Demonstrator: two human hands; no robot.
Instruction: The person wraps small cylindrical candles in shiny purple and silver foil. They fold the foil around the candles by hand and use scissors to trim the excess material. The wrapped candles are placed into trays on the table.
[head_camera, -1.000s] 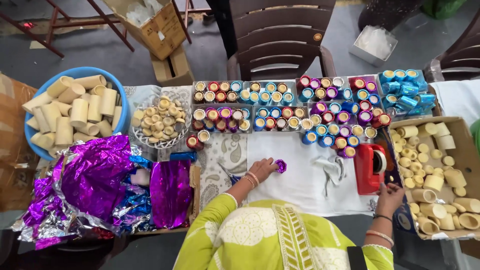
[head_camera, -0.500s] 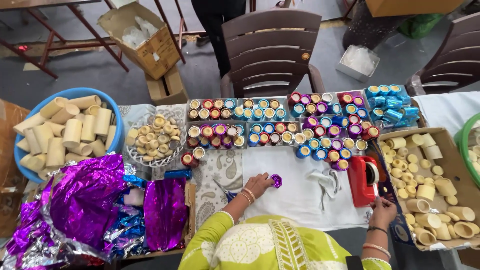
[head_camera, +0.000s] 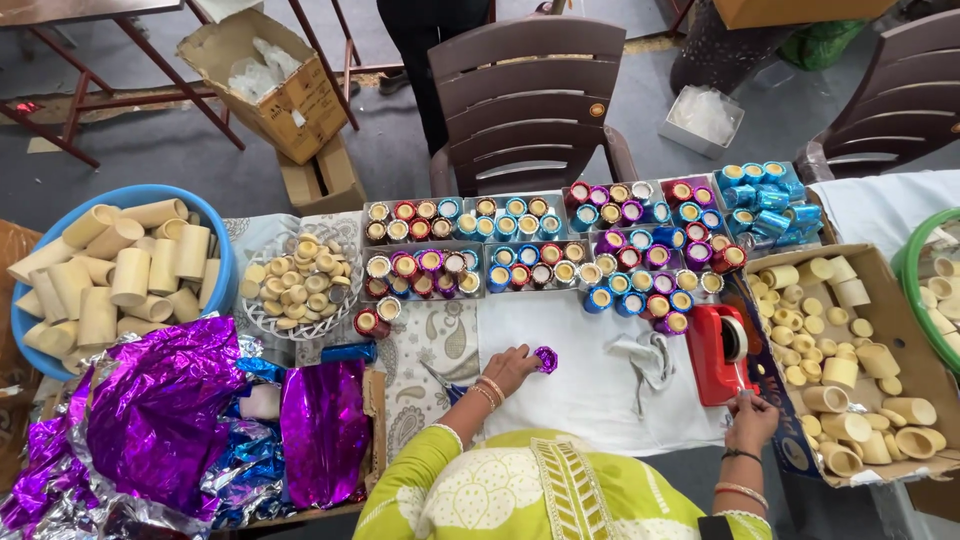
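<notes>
My left hand (head_camera: 508, 368) rests on the white cloth (head_camera: 590, 395) with its fingertips closed on a small purple foil-wrapped cup (head_camera: 545, 359). My right hand (head_camera: 750, 417) is at the near end of a red tape dispenser (head_camera: 718, 356), fingers bunched against it. Whether it pinches any tape is too small to tell. Beyond the hands stand rows of small foil-wrapped cups (head_camera: 560, 250) in red, blue and purple, in trays.
A blue tub (head_camera: 222, 262) of plain cardboard tubes is at far left, with a white basket (head_camera: 262, 318) of small discs beside it. Purple foil sheets (head_camera: 170, 410) lie at near left. At right is a cardboard box (head_camera: 880, 262) of plain cups. Brown chairs (head_camera: 530, 90) stand behind the table.
The view has shifted a little. My left hand stays on the purple cup. My right hand has drawn closer to the dispenser's near end.
</notes>
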